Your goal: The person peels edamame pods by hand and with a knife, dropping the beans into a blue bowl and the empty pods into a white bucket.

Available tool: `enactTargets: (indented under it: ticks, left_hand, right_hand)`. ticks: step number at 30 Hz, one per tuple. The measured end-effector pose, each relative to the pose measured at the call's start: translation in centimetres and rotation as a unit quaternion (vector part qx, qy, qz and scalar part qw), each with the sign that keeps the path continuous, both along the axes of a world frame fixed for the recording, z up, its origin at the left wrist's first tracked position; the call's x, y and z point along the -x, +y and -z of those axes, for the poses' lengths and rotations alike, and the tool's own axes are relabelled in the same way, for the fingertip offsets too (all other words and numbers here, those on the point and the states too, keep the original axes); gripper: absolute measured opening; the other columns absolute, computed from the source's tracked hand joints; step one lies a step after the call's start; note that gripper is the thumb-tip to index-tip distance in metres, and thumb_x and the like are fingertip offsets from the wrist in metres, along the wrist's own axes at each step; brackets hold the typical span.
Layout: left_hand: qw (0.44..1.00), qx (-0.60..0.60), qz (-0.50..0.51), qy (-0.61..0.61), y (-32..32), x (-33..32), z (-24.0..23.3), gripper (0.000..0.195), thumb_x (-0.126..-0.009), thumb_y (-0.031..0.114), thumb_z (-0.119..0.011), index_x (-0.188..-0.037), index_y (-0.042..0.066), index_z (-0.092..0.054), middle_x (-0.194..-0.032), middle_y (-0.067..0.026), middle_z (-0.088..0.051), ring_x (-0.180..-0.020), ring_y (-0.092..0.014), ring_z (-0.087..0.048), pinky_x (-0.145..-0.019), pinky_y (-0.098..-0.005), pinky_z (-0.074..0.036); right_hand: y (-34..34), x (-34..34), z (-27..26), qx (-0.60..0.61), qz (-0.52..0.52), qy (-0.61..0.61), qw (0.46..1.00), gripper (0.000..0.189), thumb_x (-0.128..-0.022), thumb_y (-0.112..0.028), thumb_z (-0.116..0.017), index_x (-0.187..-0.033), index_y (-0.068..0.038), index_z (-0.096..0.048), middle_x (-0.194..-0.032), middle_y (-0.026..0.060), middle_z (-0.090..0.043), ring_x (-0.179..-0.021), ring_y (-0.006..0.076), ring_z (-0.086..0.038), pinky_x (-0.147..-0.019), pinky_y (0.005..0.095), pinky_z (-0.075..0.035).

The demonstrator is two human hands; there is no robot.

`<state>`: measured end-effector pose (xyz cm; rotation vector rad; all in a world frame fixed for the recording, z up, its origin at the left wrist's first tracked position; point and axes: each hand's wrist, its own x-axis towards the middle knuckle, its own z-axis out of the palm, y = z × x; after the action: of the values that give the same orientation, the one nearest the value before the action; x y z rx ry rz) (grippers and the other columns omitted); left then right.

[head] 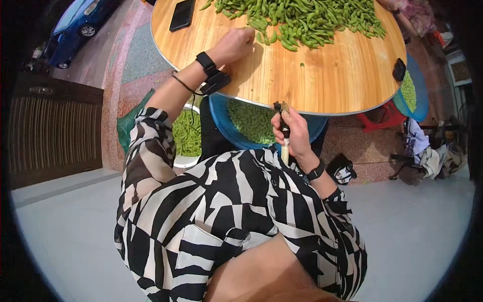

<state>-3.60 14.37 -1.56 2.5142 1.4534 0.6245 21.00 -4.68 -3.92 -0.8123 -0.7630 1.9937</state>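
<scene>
Green bean pods (302, 22), like edamame, are heaped on the far part of the round wooden table (320, 83). At the heap's near left edge, my left hand (236, 44) rests with curled fingers, its fingertips by the pods; whether it holds one is hidden. My right hand (296, 130) grips a small hand tool (285, 151) with a dark upper part and a pale handle, just off the table's near edge. Below that hand, a blue plastic basin (222, 124) contains shelled green beans (251, 120). A white basin (186, 164) of pods stands left of it.
A black phone (182, 15) lies on the table at the left. A dark object (399, 70) sits at its right edge, near another blue basin (422, 87) of beans and a red stool (386, 119). Another person's arm (402, 20) shows at the upper right.
</scene>
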Motion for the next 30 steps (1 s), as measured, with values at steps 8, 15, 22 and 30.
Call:
enactTargets:
  ticks: [8,15,22,30]
  left_hand:
    - [0.808,0.356,-0.049,-0.468,-9.8,-1.6,-2.4,0.012,-0.086,0.004,-0.064,-0.097,0.002,-0.061,-0.086,0.0000,-0.060,-0.075,-0.006,-0.055,-0.066,-0.0203,-0.045]
    - [0.768,0.392,-0.011,-0.506,-13.7,-2.7,-1.8,0.012,-0.087,0.006,-0.064,-0.097,0.001,-0.061,-0.077,0.0012,-0.057,-0.066,-0.006,-0.051,-0.060,-0.0207,-0.042]
    - [0.812,0.368,-0.034,-0.451,-14.6,-2.8,-2.0,0.015,-0.087,0.009,-0.064,-0.098,-0.002,-0.065,-0.078,-0.0003,-0.061,-0.066,-0.006,-0.052,-0.060,-0.0206,-0.042]
    - [0.907,0.187,-0.011,-0.377,-15.1,-3.3,-2.1,0.013,-0.089,0.010,-0.062,-0.094,-0.002,-0.064,-0.076,0.0007,-0.060,-0.069,-0.006,-0.050,-0.063,-0.0223,-0.043]
  right_hand:
    - [2.2,1.8,-2.6,-0.070,0.014,-0.010,0.997,0.032,-0.098,-0.019,-0.044,-0.126,-0.003,-0.044,-0.080,0.0041,-0.049,-0.057,0.0072,-0.045,-0.043,0.0188,-0.037]
    - [2.2,2.9,-2.8,-0.049,-0.027,0.079,0.995,0.027,-0.098,-0.016,-0.047,-0.123,-0.003,-0.045,-0.084,0.0053,-0.051,-0.056,0.0090,-0.045,-0.042,0.0189,-0.037]
    - [1.5,2.8,-2.8,-0.042,-0.039,0.104,0.993,0.030,-0.099,-0.017,-0.045,-0.127,-0.005,-0.044,-0.084,0.0058,-0.050,-0.057,0.0081,-0.044,-0.042,0.0182,-0.035]
    - [1.6,2.6,-3.6,-0.052,-0.037,0.078,0.995,0.036,-0.099,-0.016,-0.045,-0.135,-0.008,-0.041,-0.082,0.0051,-0.049,-0.054,0.0074,-0.042,-0.042,0.0176,-0.035]
